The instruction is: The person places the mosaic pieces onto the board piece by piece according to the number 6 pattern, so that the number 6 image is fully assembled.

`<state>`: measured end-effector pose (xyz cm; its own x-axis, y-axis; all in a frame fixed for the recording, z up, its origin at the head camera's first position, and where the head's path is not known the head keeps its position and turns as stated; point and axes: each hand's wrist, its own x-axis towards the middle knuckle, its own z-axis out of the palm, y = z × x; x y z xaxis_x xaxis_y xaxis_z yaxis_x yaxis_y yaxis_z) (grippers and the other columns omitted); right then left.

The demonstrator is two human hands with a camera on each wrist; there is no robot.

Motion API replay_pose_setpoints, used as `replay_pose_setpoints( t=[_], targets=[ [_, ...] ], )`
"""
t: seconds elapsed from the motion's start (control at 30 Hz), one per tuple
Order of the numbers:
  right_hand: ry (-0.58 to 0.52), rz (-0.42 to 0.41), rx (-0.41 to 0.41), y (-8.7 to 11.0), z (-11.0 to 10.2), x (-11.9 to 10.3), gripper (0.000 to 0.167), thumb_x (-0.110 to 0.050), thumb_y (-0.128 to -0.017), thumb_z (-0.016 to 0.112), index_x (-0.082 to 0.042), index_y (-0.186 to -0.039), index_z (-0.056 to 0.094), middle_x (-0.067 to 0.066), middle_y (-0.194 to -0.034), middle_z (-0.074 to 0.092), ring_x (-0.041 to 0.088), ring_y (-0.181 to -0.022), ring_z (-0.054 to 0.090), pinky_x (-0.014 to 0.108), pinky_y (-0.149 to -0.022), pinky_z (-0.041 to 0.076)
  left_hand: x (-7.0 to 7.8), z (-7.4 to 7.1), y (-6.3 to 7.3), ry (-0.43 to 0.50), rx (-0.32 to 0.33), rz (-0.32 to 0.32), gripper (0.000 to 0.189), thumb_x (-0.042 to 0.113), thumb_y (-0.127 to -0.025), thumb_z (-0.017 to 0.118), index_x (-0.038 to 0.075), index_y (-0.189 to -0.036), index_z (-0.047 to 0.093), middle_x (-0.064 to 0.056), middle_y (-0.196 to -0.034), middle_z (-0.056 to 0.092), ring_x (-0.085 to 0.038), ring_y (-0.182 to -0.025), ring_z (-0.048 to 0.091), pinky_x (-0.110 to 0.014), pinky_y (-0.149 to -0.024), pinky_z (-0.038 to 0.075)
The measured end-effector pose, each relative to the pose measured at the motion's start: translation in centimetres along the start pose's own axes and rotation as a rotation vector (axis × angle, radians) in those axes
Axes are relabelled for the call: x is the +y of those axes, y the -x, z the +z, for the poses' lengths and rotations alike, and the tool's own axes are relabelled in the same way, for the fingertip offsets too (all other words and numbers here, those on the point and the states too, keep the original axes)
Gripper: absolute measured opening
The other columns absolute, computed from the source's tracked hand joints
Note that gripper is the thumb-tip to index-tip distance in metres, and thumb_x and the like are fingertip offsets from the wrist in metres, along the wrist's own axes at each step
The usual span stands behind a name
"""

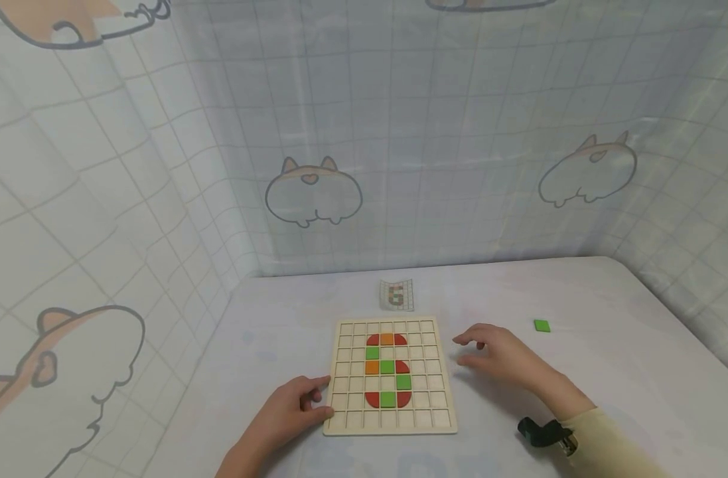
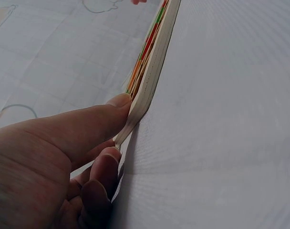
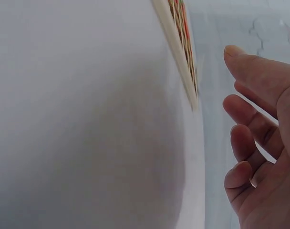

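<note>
A pale wooden grid board lies on the table, with several red, orange and green tiles set in its cells as an S-like figure. At its left edge, near the front corner, my left hand holds the rim with thumb and fingers; the left wrist view shows the thumb against the edge. My right hand hovers beyond the board's right side, fingers loosely bent and nothing between them. In the right wrist view its thumb stands apart from the fingertips. A loose green square tile lies farther right.
Behind the board lies a small pattern card printed with a coloured figure on a grid. A white cloth covers the table, and grid-patterned curtains with cartoon dogs enclose the back and sides.
</note>
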<state>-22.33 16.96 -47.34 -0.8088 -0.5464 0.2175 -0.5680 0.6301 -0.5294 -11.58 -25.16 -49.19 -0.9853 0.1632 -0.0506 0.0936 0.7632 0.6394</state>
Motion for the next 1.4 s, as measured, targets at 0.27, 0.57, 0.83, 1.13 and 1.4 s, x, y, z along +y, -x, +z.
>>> replay_pose_setpoints(
  t=[0.27, 0.57, 0.83, 1.13, 1.4],
  targets=[
    [0.034, 0.074, 0.033, 1.5, -2.0, 3.0, 0.04, -0.036, -0.085, 0.079, -0.014, -0.118, 0.072, -0.005, -0.111, 0.068, 0.015, -0.093, 0.06, 0.033, -0.078, 0.05, -0.3, 0.0, 0.0, -0.005, 0.008, 0.005, 0.063, 0.047, -0.08, 0.08, 0.012, -0.131, 0.066, 0.01, -0.089, 0.055, -0.007, -0.071, 0.049, -0.025, -0.06, 0.041],
    [0.051, 0.073, 0.09, 2.5, -3.8, 5.3, 0.036, -0.031, -0.088, 0.077, -0.013, -0.118, 0.071, -0.001, -0.112, 0.068, 0.017, -0.09, 0.058, 0.035, -0.073, 0.048, -0.2, 0.0, 0.0, -0.006, -0.005, -0.023, 0.065, 0.048, -0.08, 0.079, 0.012, -0.132, 0.065, 0.009, -0.088, 0.055, -0.009, -0.071, 0.049, -0.026, -0.059, 0.041],
    [0.075, 0.142, 0.107, 3.0, -4.9, 7.6, 0.035, -0.029, -0.091, 0.074, -0.011, -0.12, 0.07, 0.005, -0.118, 0.067, 0.028, -0.098, 0.061, 0.045, -0.08, 0.049, -0.1, 0.0, 0.0, -0.015, -0.006, -0.027, 0.065, 0.049, -0.08, 0.079, 0.013, -0.132, 0.065, 0.009, -0.088, 0.055, -0.009, -0.071, 0.049, -0.026, -0.059, 0.041],
    [0.084, 0.233, 0.103, 3.6, -6.1, 9.7, 0.039, -0.028, -0.092, 0.071, -0.006, -0.125, 0.067, 0.013, -0.119, 0.065, 0.028, -0.095, 0.059, 0.044, -0.077, 0.047, 0.2, -0.1, 0.1, -0.01, -0.011, -0.033, 0.064, 0.049, -0.08, 0.079, 0.013, -0.132, 0.065, 0.009, -0.088, 0.055, -0.009, -0.071, 0.049, -0.026, -0.059, 0.041],
    [0.111, 0.267, 0.114, 4.0, -6.9, 11.0, 0.041, -0.022, -0.089, 0.075, -0.002, -0.124, 0.067, 0.017, -0.115, 0.064, 0.028, -0.092, 0.057, 0.043, -0.073, 0.046, 0.2, -0.2, 0.1, -0.013, -0.014, -0.021, 0.064, 0.047, -0.081, 0.079, 0.013, -0.132, 0.065, 0.009, -0.087, 0.055, -0.008, -0.069, 0.049, -0.025, -0.059, 0.041]
  ],
)
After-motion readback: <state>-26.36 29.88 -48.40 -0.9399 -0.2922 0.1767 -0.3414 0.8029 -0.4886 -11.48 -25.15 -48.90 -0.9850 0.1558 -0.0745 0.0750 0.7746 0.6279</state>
